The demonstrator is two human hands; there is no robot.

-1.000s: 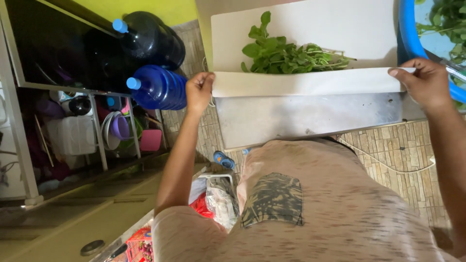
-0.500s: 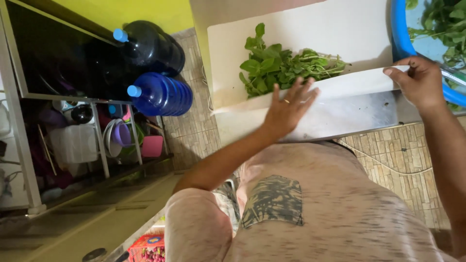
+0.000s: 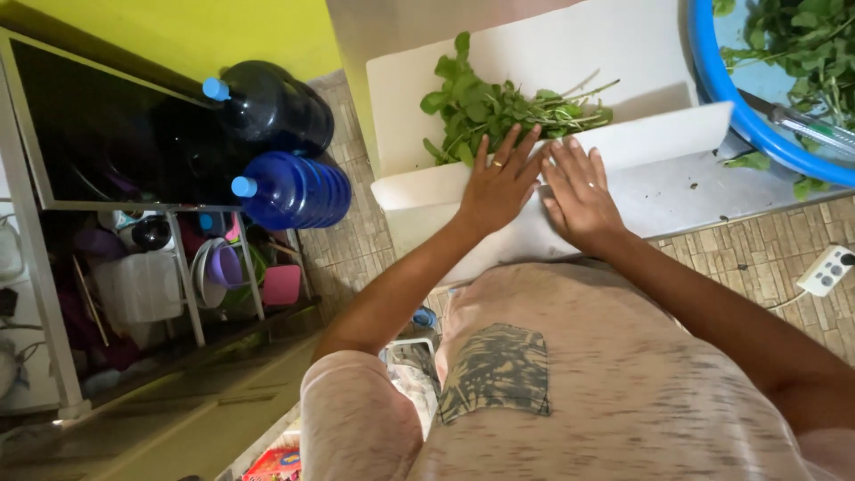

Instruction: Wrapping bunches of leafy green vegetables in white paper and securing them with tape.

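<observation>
A bunch of green leafy herbs (image 3: 508,109) lies on a large white cutting board (image 3: 579,53) set on a steel counter (image 3: 712,191). My left hand (image 3: 499,183) lies flat with fingers spread on the board's near edge, just below the herbs, a ring on one finger. Beside it, almost touching, my right hand (image 3: 579,191) rests flat with its fingers on the same white edge. Neither hand holds anything.
A blue basin (image 3: 757,116) with more greens and water stands at the right, a knife (image 3: 815,125) lying across its rim. Two big blue water bottles (image 3: 289,187) lie on the tiled floor at left, beside a rack of plastic kitchenware (image 3: 151,276). A white power strip (image 3: 826,270) is at right.
Both hands left the board's outer ends and came together at the middle of its near edge. The board has been set down at a slant on the counter.
</observation>
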